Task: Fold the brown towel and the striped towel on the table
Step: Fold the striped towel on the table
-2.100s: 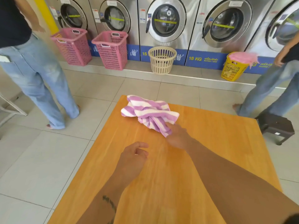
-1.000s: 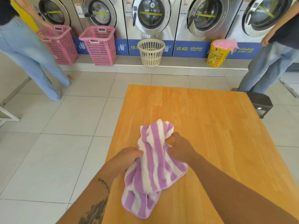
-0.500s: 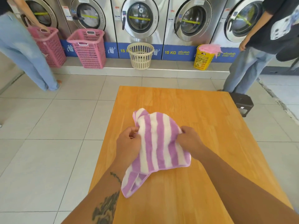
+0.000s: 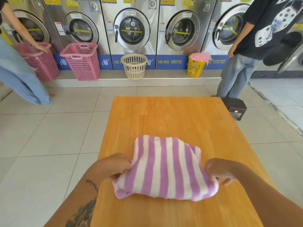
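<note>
**Desk:** Where is the striped towel on your feed?

**Operator:** I see it on the near half of the wooden table, about midway between the side edges. It is stretched flat between both hands, with the purple and white stripes running away from me. The far edge lies rumpled on the wood, and the right far corner is doubled over.

**Desk:** And the fingers?

**Operator:** The left hand pinches the towel's left edge, with the fingers curled tight on the cloth. The right hand has the right edge bunched in its curled fingers, and the fingertips show beneath the fabric. I cannot tell whether the near hem touches the table or hangs just above it.

**Desk:** What is around it?

**Operator:** A row of steel washing machines stands along the back wall. In front of them I count two pink baskets, a cream basket and a yellow basket topped with pink cloth. A black stool sits just beside the table's far right corner. One person in pale jeans leans over the leftmost pink basket. Another person in a black shirt stands at the right.
</note>
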Tool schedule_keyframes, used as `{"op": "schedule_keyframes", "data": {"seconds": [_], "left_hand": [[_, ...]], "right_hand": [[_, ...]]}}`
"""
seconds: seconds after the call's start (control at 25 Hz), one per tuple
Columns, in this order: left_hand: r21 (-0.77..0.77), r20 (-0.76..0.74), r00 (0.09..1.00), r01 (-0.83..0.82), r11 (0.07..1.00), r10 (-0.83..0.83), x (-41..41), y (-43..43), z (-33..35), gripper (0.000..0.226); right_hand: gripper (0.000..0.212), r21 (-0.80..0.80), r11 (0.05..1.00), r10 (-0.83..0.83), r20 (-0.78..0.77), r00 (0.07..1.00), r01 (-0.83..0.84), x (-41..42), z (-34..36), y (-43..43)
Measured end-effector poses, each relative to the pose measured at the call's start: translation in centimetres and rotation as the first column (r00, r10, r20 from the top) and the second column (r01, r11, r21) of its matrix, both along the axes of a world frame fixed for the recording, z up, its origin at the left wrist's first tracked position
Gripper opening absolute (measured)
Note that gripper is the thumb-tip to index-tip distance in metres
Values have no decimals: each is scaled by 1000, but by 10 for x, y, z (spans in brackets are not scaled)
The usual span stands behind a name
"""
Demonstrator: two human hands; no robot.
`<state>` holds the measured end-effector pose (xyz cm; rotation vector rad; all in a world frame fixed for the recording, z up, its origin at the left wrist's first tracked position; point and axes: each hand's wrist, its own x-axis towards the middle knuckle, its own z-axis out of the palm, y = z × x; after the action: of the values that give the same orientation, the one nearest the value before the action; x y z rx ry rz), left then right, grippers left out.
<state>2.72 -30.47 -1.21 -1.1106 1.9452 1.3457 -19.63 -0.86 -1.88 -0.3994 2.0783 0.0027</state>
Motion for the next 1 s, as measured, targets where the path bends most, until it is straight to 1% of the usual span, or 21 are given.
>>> {"op": "schedule_keyframes", "data": {"seconds": [0.04, 0.08, 0.12, 0.16, 0.2, 0.24, 0.28, 0.32, 0.4, 0.44, 0.48, 0.52, 0.56, 0.6, 0.64, 0.68, 0.76, 0.8, 0.84, 0.92, 1.0], "left_hand": [[1, 90, 991, 102, 995, -102, -1, 9, -9, 31], [-42, 105, 987, 129, 991, -124, -4, 17, -15, 27], [-116, 71, 992, 108, 987, -101, -10, 23, -17, 22], [-190, 12, 999, 54, 980, -53, -16, 27, -19, 18], [-230, -58, 998, -30, 973, 17, -24, 27, -21, 17], [-236, -122, 988, -119, 964, 92, -32, 27, -23, 18], [-211, -171, 973, -187, 959, 152, -41, 25, -27, 18], [-177, -205, 959, -235, 956, 197, -48, 23, -32, 17], [-141, -253, 933, -297, 944, 256, -57, 20, -44, 14], [-127, -281, 916, -331, 935, 287, -59, 17, -48, 13], [-93, -309, 891, -377, 921, 334, -62, 15, -51, 13], [-23, -330, 853, -435, 900, 404, -63, 12, -53, 18], [74, -334, 806, -494, 866, 488, -65, 9, -53, 28], [170, -328, 760, -537, 826, 561, -67, 6, -54, 42], [251, -312, 724, -561, 788, 615, -70, 3, -55, 50], [317, -294, 702, -569, 759, 649, -74, 2, -53, 53], [403, -265, 723, -518, 755, 638, -83, 1, -44, 54], [416, -273, 752, -470, 779, 600, -86, 3, -35, 53], [395, -300, 769, -438, 807, 564, -88, 4, -25, 53], [283, -401, 759, -430, 857, 514, -93, 0, -5, 53], [172, -535, 732, -393, 903, 421, -97, -7, 19, 57]], "right_hand": [[36, 15, 1000, -16, -32, 999, 17, 4, -6, 0], [37, -19, 999, -38, -97, 995, 37, 5, -12, -3], [37, -103, 992, -92, -180, 979, 74, 4, -20, -7], [35, -220, 965, -195, -239, 951, 143, 3, -27, -12], [36, -330, 913, -324, -232, 917, 239, 3, -33, -18], [40, -415, 844, -439, -172, 882, 340, 4, -38, -25], [45, -461, 783, -517, -106, 850, 418, 5, -44, -31], [49, -480, 748, -557, -77, 827, 458, 6, -49, -35], [53, -497, 743, -574, -129, 809, 449, 9, -57, -42], [54, -526, 715, -604, -135, 785, 460, 10, -60, -43], [53, -571, 638, -668, -77, 740, 517, 9, -60, -45], [48, -610, 509, -741, 48, 670, 607, 7, -58, -47], [40, -615, 394, -780, 168, 602, 682, 4, -55, -47], [28, -605, 312, -793, 258, 551, 732, 1, -51, -48], [16, -593, 294, -789, 292, 540, 750, -2, -45, -50], [9, -591, 298, -778, 305, 550, 749, -5, -40, -50], [5, -602, 326, -759, 293, 581, 729, -11, -29, -53], [10, -609, 363, -744, 267, 613, 705, -13, -23, -54], [17, -622, 407, -719, 234, 655, 669, -14, -16, -54], [24, -674, 475, -652, 162, 740, 566, -17, 2, -54], [31, -733, 458, -640, 122, 759, 504, -29, 24, -54]]}}
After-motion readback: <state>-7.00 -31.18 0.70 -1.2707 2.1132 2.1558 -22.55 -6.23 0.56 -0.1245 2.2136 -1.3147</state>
